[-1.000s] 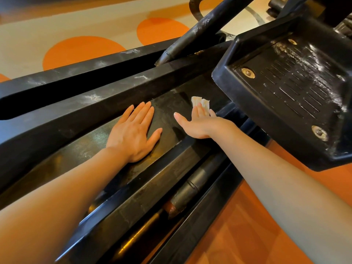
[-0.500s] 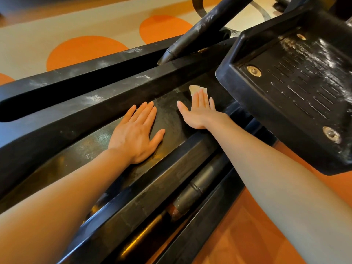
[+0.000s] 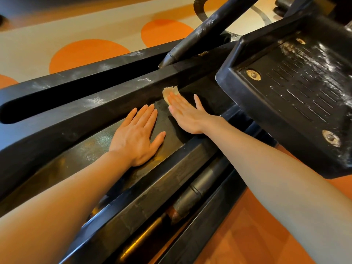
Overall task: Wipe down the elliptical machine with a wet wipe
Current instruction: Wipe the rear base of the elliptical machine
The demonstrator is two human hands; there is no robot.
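Op: Since 0.5 s ago my right hand (image 3: 187, 116) slid the wet wipe (image 3: 170, 92) left along the rail (image 3: 99, 141); grip flat, pressing.

Obs: Left hand (image 3: 136, 136)?

Op: Flat, bracing; wipe may bunch against the sidewall.

Black elliptical machine (image 3: 118, 103), pale wet wipe (image 3: 170, 91), cream floor (image 3: 38, 50) with orange circles

Both hands lie flat on the elliptical machine's rail (image 3: 80, 164), side by side. The left hand (image 3: 136, 137) rests nearer the person, and the right hand (image 3: 187, 116) sits just beyond it to the right. The wet wipe (image 3: 169, 92) lies under the right hand's fingertips, against the rail's far wall. The foot pedal (image 3: 297, 96) stands raised to the right, overhanging the rail's far end. The floor (image 3: 57, 40) lies behind the machine.
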